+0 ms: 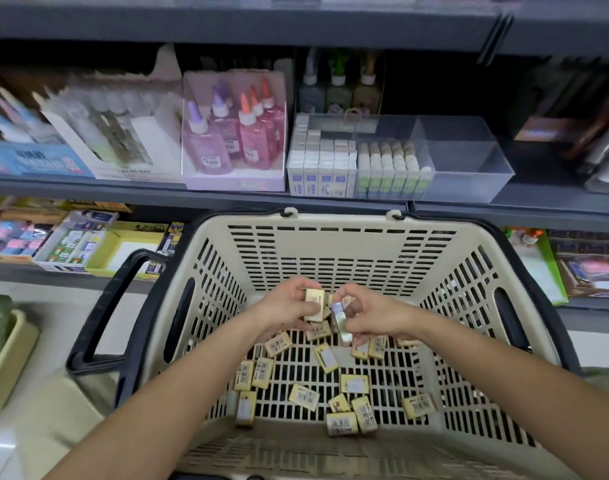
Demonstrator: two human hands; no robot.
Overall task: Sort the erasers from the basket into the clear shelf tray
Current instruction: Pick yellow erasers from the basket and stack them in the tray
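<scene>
Erasers (314,304) in left grip (287,305), right grip (369,315) (inside basket (341,221))

The grey shelf (123,188) is carrying the clear tray (469,161), with rows of erasers (331,168) filling its left part. A pink display box (233,183) is standing just beside it, then a white carton (88,133).

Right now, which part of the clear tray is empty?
The rightmost compartment; white erasers fill the left one, green erasers the middle.

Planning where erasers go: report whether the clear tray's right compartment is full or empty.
Empty: the right compartment of the clear shelf tray shows only bare plastic; the others hold packed rows.
</scene>
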